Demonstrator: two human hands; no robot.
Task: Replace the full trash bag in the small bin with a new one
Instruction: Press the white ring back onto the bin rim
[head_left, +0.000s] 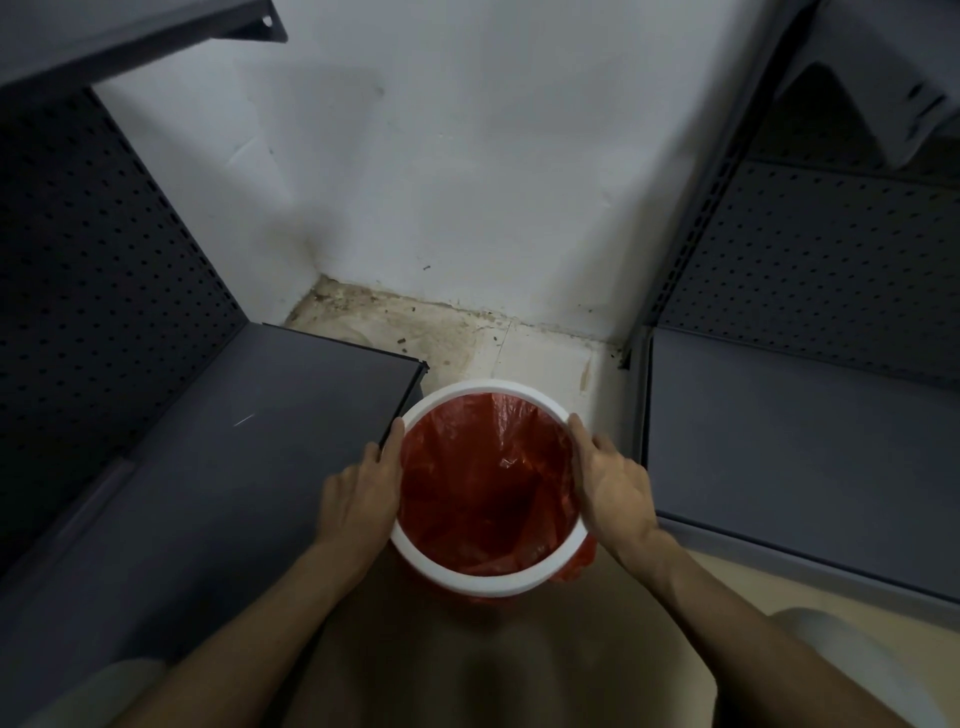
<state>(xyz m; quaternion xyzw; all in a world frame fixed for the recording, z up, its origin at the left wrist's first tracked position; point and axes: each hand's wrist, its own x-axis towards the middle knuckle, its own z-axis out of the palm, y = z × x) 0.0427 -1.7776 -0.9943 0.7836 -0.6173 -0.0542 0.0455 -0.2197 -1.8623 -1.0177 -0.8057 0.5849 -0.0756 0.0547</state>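
A small round bin with a white rim ring (483, 584) stands on the floor between two shelving units. A red plastic trash bag (483, 483) lines its inside, and some red plastic shows below the ring at the near right. The bag looks hollow, with nothing visible in it. My left hand (361, 491) lies against the left side of the ring, fingers wrapped over its edge. My right hand (610, 480) lies on the right side of the ring in the same way.
A dark grey shelf (234, 447) with a pegboard back stands at the left, its corner touching the bin. Another grey shelf (800, 431) stands at the right. A white wall (441, 182) and stained floor tiles (467, 343) lie behind the bin.
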